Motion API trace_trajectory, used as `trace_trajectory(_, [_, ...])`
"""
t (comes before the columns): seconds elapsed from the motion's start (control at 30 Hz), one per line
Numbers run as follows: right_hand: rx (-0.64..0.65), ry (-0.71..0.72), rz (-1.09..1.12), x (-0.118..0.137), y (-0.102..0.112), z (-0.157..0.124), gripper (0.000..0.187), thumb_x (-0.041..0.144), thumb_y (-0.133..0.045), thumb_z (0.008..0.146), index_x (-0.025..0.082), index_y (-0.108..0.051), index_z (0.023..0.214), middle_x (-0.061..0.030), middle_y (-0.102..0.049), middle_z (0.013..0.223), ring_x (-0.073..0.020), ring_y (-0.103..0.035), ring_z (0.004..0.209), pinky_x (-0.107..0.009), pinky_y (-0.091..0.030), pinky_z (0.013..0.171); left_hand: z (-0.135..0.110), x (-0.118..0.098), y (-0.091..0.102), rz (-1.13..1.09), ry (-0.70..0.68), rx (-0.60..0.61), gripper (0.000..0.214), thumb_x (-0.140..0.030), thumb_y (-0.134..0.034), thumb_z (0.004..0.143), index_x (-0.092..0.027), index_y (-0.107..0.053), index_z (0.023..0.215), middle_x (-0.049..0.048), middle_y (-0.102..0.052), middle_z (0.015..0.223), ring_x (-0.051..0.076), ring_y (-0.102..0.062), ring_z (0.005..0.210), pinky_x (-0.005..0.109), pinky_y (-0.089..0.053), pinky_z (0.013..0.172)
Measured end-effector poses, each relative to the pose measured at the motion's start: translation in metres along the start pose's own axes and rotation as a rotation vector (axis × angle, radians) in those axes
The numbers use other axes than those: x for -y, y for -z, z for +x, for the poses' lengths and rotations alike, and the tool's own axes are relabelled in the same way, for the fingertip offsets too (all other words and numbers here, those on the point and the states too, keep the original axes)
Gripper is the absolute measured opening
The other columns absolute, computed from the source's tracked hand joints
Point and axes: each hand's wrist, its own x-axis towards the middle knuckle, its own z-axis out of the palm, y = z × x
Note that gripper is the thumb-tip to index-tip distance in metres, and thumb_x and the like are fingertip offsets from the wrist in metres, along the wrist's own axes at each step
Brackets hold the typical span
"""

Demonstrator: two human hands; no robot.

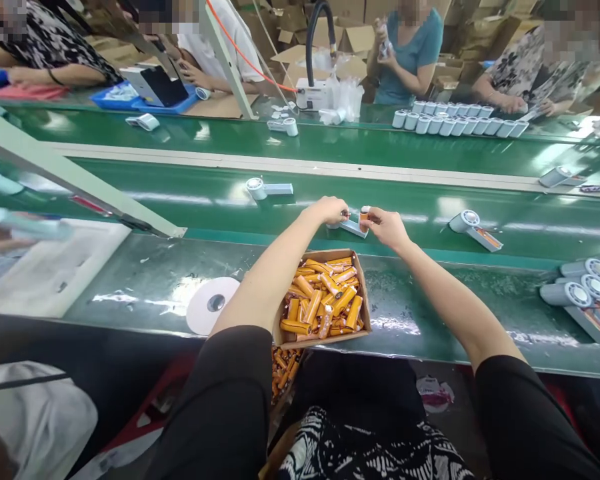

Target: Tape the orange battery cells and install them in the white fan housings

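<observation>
Orange cylinders [325, 297] fill the cardboard box [343, 341] at the near edge of the worktop [150, 267]; past its far edge, the right hand [387, 228] pinches one orange piece [364, 221] roughly upright in its fingers, at the nearer, right end of a pale handle [354, 229] slanting lengthwise from the left hand [330, 210], whose fingers are narrowed, their hold unclear

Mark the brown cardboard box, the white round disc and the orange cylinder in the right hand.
Brown cardboard box [363, 285], head view: right wall.
White round disc [199, 308], head view: face, left of its hole.
Held orange cylinder [363, 221], head view: exposed side.
</observation>
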Motion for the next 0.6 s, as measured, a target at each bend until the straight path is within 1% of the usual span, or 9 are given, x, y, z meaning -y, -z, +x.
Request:
trace_trajectory(0.07, [0.067,0.015,-0.149,0.003,0.003,0.000,0.033,0.032,-0.065,0.101,0.021,-0.077,0.130,-0.0081,-0.085,0.110,-0.0238,-0.078,0.097,-0.030,-0.056,0.088,0.003,-0.002,-0.001,-0.021,-0.006,-0.017,0.026,-0.038,-0.071,0.094,-0.031,-0.085,0.115,0.0060,-0.084,0.118,0.026,-0.074,0.117,0.031,-0.053,0.103])
trace_trajectory(0.13, [0.170,0.038,-0.331,0.009,0.005,0.002,0.031,0.034,-0.062,0.104,0.022,-0.078,0.128,-0.0097,-0.085,0.114,-0.0263,-0.078,0.101,-0.030,-0.054,0.088,0.007,-0.005,-0.003,-0.043,-0.001,-0.040,0.025,-0.037,-0.070,0.095,-0.029,-0.085,0.113,0.0064,-0.084,0.119,0.027,-0.074,0.118,0.032,-0.052,0.105])
trace_trajectory(0.2, [0.262,0.043,-0.452,0.018,0.004,0.005,0.031,0.034,-0.060,0.106,0.023,-0.078,0.128,-0.0118,-0.084,0.117,-0.0295,-0.078,0.106,-0.032,-0.053,0.089,0.012,-0.007,-0.004,-0.063,0.016,-0.065,0.026,-0.035,-0.068,0.096,-0.028,-0.085,0.115,0.0078,-0.083,0.121,0.028,-0.074,0.119,0.033,-0.052,0.106])
trace_trajectory(0.33, [0.389,0.013,-0.633,0.036,-0.003,0.011,0.043,0.044,-0.050,0.111,0.028,-0.071,0.144,-0.0151,-0.082,0.125,-0.0323,-0.077,0.110,-0.036,-0.054,0.092,0.019,-0.011,-0.009,-0.099,0.066,-0.105,0.030,-0.033,-0.067,0.096,-0.027,-0.085,0.119,0.0101,-0.082,0.125,0.029,-0.074,0.119,0.035,-0.053,0.105])
trace_trajectory(0.43, [0.461,0.014,-0.708,0.045,-0.008,0.015,0.048,0.047,-0.049,0.110,0.027,-0.069,0.149,-0.0182,-0.080,0.130,-0.0357,-0.076,0.118,-0.041,-0.055,0.098,0.021,-0.012,-0.012,-0.130,0.098,-0.130,0.032,-0.033,-0.068,0.095,-0.027,-0.085,0.121,0.0105,-0.081,0.126,0.030,-0.074,0.118,0.036,-0.053,0.106])
trace_trajectory(0.53, [0.505,0.017,-0.724,0.050,-0.006,0.021,0.048,0.045,-0.052,0.107,0.022,-0.074,0.143,-0.0224,-0.078,0.132,-0.0407,-0.073,0.125,-0.046,-0.056,0.100,0.021,-0.016,-0.014,-0.163,0.124,-0.147,0.029,-0.032,-0.070,0.094,-0.027,-0.085,0.118,0.0103,-0.082,0.126,0.029,-0.074,0.117,0.036,-0.053,0.105])
trace_trajectory(0.6, [0.544,0.014,-0.730,0.051,-0.001,0.025,0.046,0.043,-0.055,0.105,0.022,-0.076,0.139,-0.0228,-0.077,0.133,-0.0413,-0.073,0.126,-0.046,-0.056,0.101,0.019,-0.022,-0.015,-0.184,0.142,-0.159,0.027,-0.029,-0.071,0.093,-0.026,-0.085,0.115,0.0110,-0.082,0.125,0.029,-0.074,0.117,0.037,-0.053,0.106])
